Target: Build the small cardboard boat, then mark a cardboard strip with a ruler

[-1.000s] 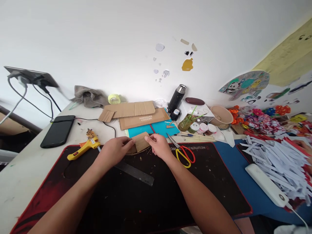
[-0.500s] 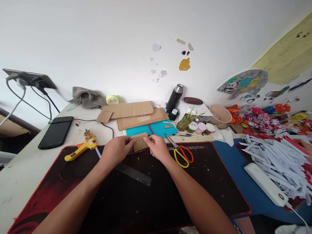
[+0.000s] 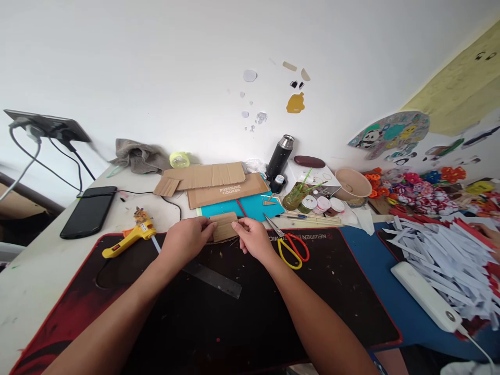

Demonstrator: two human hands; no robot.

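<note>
Nearest me, my forearms run out over the black desk mat (image 3: 234,323), speckled with scraps, and a steel ruler (image 3: 213,277) lies slantwise on it under my left wrist. My left hand (image 3: 186,240) and right hand (image 3: 254,240) meet at the mat's far edge, both closed in a pinch on a small cardboard piece (image 3: 224,227), one at each end, holding it just above the mat. It looks already cut to size, with a crease or seam across it; I'd judge the shaping is underway and the joining not yet done, since the yellow glue gun (image 3: 127,239) lies untouched to my left and the red-and-yellow scissors (image 3: 291,247) lie open to my right. Beyond my hands sits a teal sheet (image 3: 253,205), then flat cardboard sheets (image 3: 219,183) as spare stock, with a black flask (image 3: 279,157) and little paint pots (image 3: 322,204) toward the wall. A phone (image 3: 88,211) rests far left on the surface, and white paper strips (image 3: 437,252) are heaped far right.
</note>
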